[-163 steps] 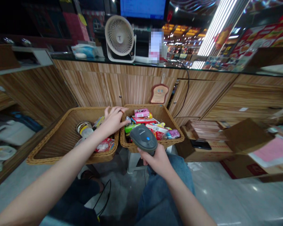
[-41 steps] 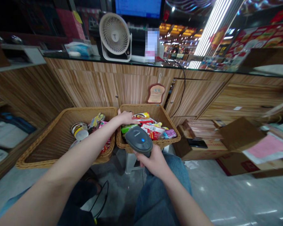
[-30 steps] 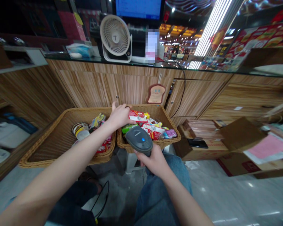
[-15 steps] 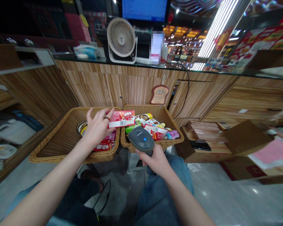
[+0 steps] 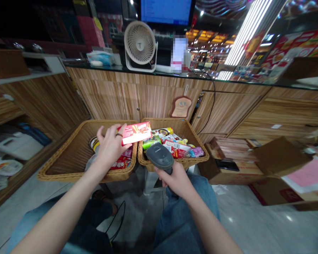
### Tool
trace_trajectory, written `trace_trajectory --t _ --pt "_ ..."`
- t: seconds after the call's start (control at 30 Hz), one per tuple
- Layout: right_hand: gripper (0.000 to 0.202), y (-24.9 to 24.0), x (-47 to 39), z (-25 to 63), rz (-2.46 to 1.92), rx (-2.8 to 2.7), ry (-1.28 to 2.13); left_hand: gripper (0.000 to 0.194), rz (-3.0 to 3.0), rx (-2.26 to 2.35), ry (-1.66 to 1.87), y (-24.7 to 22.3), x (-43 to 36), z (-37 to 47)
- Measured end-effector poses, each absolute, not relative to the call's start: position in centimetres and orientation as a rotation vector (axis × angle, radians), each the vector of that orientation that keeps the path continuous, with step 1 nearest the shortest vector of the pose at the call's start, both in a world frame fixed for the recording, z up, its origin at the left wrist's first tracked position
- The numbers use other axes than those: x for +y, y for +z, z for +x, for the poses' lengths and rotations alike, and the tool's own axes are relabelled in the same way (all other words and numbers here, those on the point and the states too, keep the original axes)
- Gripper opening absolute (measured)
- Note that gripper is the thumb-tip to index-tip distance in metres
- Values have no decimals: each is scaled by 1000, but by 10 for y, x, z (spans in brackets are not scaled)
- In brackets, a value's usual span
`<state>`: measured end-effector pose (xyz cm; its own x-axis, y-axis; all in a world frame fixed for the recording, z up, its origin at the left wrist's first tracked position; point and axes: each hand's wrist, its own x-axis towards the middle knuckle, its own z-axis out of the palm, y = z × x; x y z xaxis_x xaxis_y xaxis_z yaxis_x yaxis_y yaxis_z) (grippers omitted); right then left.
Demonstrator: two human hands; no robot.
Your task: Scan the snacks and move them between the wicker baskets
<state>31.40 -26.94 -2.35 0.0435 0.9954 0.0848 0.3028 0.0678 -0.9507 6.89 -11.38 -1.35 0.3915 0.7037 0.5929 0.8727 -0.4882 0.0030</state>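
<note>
My left hand (image 5: 111, 143) holds a red snack box (image 5: 136, 133) by its left end, above the rims where two wicker baskets meet. Bright light falls on the box's face. In my right hand (image 5: 175, 176) is a dark grey barcode scanner (image 5: 159, 155), its head pointed up and left toward the box. The left basket (image 5: 66, 151) contains a round yellow-rimmed container (image 5: 94, 143) and red snack packs (image 5: 122, 163), partly covered by my left arm. Inside the right basket (image 5: 198, 141) lie a red-and-white box (image 5: 176, 148), a green pack (image 5: 151, 141) and a purple-capped bottle (image 5: 194, 152).
Behind the baskets rises a wood-grain counter (image 5: 108, 95) with a fan (image 5: 140, 44), a screen (image 5: 166, 12) and a pixelated phone-like display on it. Cardboard boxes (image 5: 270, 190) and a black phone (image 5: 227, 165) are at the right. A white jug (image 5: 19, 146) sits on the left shelf.
Light now shines on the red box, washing out the barcode strip seen before. The blue light on the scanner's top is gone. The view has shifted slightly; both hands keep their holds.
</note>
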Motion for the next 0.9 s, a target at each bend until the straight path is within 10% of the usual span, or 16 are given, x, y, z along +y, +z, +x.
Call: trace_trajectory --t 0.9 --pt "21 -21 -272 316 -1362 -1386 949 53 -2384 -1420 -706 -15 -112 74"
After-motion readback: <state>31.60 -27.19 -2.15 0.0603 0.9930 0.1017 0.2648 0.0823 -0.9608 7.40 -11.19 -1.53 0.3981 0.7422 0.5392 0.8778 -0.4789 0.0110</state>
